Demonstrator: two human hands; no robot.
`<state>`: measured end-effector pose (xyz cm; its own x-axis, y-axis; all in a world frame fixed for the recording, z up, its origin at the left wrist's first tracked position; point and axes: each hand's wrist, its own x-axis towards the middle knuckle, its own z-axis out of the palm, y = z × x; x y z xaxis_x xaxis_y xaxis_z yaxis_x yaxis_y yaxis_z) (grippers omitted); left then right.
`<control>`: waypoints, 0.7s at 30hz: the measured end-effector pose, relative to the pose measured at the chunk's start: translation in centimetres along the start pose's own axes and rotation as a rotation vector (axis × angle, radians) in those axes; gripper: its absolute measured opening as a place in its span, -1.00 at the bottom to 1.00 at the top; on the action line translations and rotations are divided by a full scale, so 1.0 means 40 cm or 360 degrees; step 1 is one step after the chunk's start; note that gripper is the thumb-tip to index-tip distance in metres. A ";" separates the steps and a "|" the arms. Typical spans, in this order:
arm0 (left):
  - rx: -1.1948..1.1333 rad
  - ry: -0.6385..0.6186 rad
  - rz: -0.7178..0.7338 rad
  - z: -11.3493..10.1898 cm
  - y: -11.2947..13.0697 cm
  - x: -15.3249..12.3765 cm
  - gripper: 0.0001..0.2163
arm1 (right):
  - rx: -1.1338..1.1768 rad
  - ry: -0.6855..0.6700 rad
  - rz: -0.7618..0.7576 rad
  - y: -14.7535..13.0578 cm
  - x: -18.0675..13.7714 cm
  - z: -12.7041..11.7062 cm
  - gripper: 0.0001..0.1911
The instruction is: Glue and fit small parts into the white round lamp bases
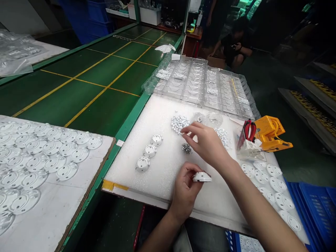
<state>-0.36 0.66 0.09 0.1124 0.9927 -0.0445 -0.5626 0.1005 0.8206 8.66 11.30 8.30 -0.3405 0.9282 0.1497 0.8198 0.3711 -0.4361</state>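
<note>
My left hand (185,190) is closed on a white round plastic part (202,177), held edge-on above the front of the foam-covered board (160,182). My right hand (204,141) reaches over the board, its thumb and fingers drawn together beside a pile of small white pieces (180,123). Whatever sits between those fingertips is too small to make out. Just below the right hand lies a little heap of small metal pieces (186,148). Three white round parts (150,150) stand in a slanting row to the left. Another white pile (222,137) is partly hidden behind the right hand.
Clear compartment trays (194,80) line the board's back edge. A yellow tool holder (273,131) and a clear box (248,150) stand at right, near more round parts (278,184). Left is a green conveyor (105,73). A person (236,45) crouches beyond.
</note>
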 end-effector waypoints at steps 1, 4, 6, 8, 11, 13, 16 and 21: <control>-0.0005 -0.0011 -0.0010 -0.002 0.001 -0.001 -0.67 | -0.0205 -0.0115 0.0019 -0.003 0.038 0.014 -0.81; -0.0059 -0.0026 -0.0009 -0.006 0.004 -0.002 -0.66 | -0.0640 -0.0347 0.0039 -0.009 0.106 0.051 -0.77; -0.0119 -0.0015 -0.0030 -0.006 0.004 -0.001 -0.65 | -0.0706 -0.0406 0.0032 -0.010 0.116 0.063 -0.76; -0.0175 -0.0003 -0.0065 -0.006 0.003 0.000 -0.64 | -0.0727 -0.0433 0.0025 -0.010 0.113 0.066 -0.74; -0.0234 -0.0011 -0.0060 -0.007 0.003 0.004 -0.64 | -0.0759 -0.0471 -0.0001 -0.009 0.106 0.069 -0.73; -0.0245 -0.0015 -0.0049 -0.008 0.004 0.008 -0.63 | -0.0769 -0.0488 -0.0023 -0.007 0.106 0.074 -0.72; -0.0242 0.0007 -0.0071 -0.008 0.005 0.011 -0.60 | -0.0772 -0.0496 -0.0052 -0.003 0.111 0.081 -0.69; -0.0317 0.0037 -0.0095 -0.009 -0.002 0.008 -0.64 | -0.0753 -0.0501 -0.0098 0.003 0.113 0.085 -0.67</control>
<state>-0.57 0.97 -0.20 0.1328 0.9856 -0.1046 -0.7068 0.1682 0.6872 5.64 15.43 5.89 -0.4557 0.8789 -0.1410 0.8862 0.4628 0.0208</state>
